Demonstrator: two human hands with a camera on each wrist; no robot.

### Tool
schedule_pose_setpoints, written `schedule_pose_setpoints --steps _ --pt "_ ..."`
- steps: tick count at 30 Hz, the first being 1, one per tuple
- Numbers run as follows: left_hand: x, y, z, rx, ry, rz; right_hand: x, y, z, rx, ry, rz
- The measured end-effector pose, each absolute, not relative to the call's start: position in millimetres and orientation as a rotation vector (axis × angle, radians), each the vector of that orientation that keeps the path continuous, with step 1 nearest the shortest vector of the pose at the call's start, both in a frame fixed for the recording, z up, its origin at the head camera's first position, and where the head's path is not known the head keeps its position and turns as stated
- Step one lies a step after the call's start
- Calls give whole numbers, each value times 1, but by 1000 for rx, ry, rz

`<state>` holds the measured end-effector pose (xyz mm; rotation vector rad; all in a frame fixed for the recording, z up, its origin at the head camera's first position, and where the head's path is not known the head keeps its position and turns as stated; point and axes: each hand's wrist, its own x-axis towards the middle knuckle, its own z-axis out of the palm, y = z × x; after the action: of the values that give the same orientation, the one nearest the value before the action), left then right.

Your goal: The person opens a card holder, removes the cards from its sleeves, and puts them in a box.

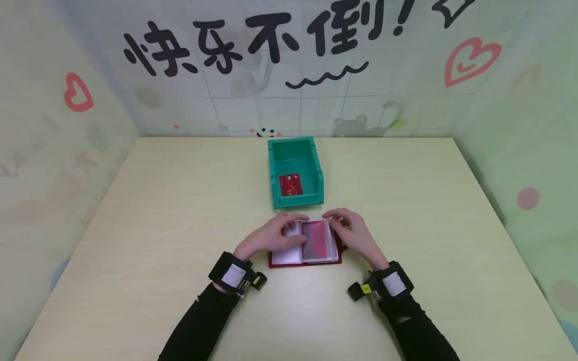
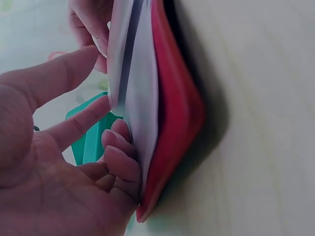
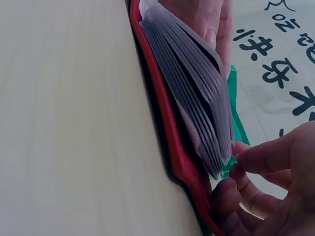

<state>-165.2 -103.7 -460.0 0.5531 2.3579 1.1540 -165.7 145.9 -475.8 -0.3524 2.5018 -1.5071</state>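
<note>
A card holder (image 1: pixel 284 258) with a red cover and clear plastic sleeves lies spread on the table. A pink panel with a grey stripe (image 1: pixel 319 239) shows on its right-hand page. My left hand (image 1: pixel 281 233) rests on the left page, its thumb and index finger stretched toward the middle fold; in the left wrist view its other fingers bend against the page edge. At the upper right corner, my right hand (image 1: pixel 351 228) pinches the edges of the sleeves (image 3: pixel 197 93) between thumb and fingertips. The right wrist view shows the sleeves fanned in a thick stack.
Just beyond the card holder stands a teal plastic bin (image 1: pixel 298 201). A red card (image 1: pixel 291 185) lies inside it, toward the front. The pale wooden table (image 1: pixel 189 200) meets printed walls at the back and both sides.
</note>
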Motion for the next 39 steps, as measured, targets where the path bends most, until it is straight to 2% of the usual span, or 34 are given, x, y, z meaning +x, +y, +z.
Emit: schedule_pose_setpoints --steps 7,14,20,26,39 --pt "-169 -103 -461 508 2326 1250 -160 136 -473 -466 2664 -1475" --pt "-169 -106 -460 348 2283 1354 -157 125 -469 -578 2847 -1169" --pt "-166 -121 -462 370 2263 1420 -157 123 -467 -607 2853 -1097" --pt "-166 -134 -465 367 2263 1435 -156 116 -465 -782 2821 -1066" --pt "-165 -143 -459 25 2279 1407 -155 90 -457 -780 2832 -801"
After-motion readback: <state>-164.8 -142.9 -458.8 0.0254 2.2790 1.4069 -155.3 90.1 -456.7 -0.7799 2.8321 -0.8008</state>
